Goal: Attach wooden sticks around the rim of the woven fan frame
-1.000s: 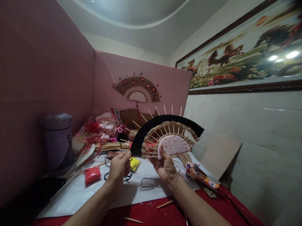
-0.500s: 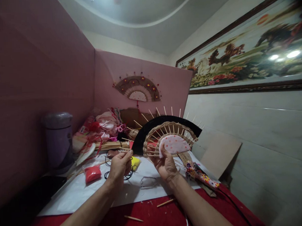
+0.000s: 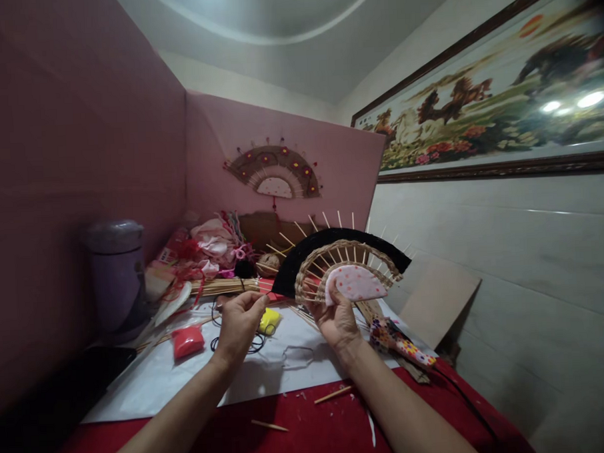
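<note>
right hand (image 3: pixel 338 324): raised, clamped on fan (image 3: pixel 358 282), thumb in front | left hand (image 3: pixel 240 321): fingers pinched together beside its left tip

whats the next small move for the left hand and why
Perhaps press the left end of the black band flat: the left hand is pinched at that corner, contact unclear, while the right hand holds the fan by its polka-dot base.

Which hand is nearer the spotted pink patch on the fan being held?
Right: the right hand touches the spotted pink patch near its left side. The left hand is apart from it, farther left, by the black band's left end.
</note>
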